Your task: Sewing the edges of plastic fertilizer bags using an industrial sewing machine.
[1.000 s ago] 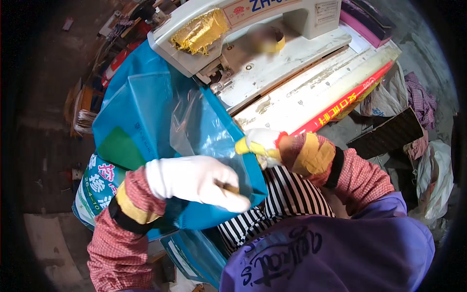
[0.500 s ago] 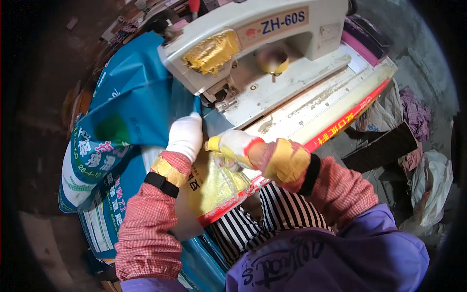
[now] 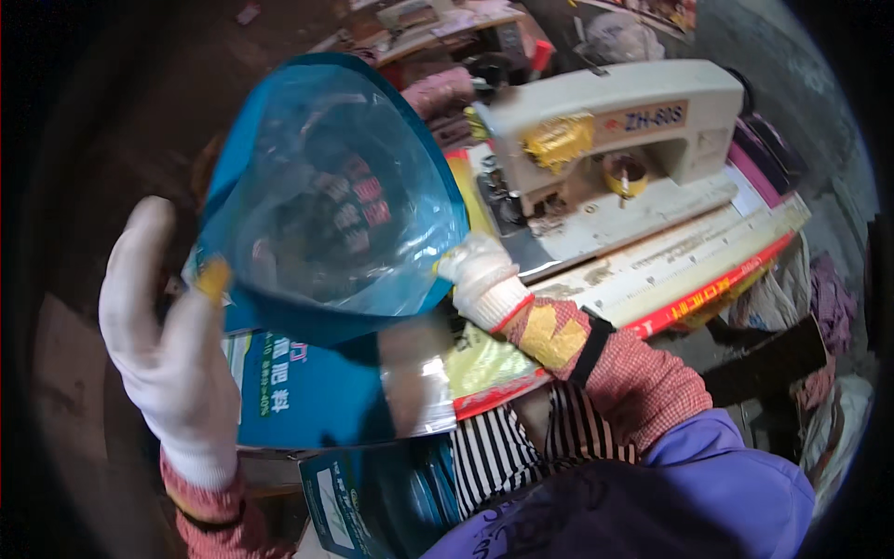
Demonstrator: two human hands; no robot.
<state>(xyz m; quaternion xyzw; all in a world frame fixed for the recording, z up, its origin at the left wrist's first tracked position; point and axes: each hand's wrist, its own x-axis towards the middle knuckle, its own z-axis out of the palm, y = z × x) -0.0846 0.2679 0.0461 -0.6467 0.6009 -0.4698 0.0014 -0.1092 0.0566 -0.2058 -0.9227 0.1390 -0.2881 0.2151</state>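
Note:
A blue woven plastic bag [image 3: 321,317] gapes wide in front of me, its mouth turned up. A clear plastic liner [image 3: 321,275] shows inside it. My right hand [image 3: 482,279], in a white glove with yellow-tipped fingers, pinches the bag's right rim. My left hand [image 3: 172,354], also white-gloved, is raised at the bag's left side with fingers and thumb apart. It holds nothing; its thumb overlaps the bag's edge, and contact is uncertain. Beneath the bag lies another blue printed bag [image 3: 317,387], flat, with a shiny transparent edge.
A white sewing machine [image 3: 610,98] stands to the right of the bag, yellow material wrapped on its head. Its long worktable [image 3: 666,252] has a red front strip. Pink rolled cloth [image 3: 438,90] lies behind the bag. Crumpled pale sacks [image 3: 838,429] sit at the far right.
The blue bag has come away from beside the needle area and its mouth now gapes open. My left hand has let go and swung left; my right hand has taken the rim. The view has shifted.

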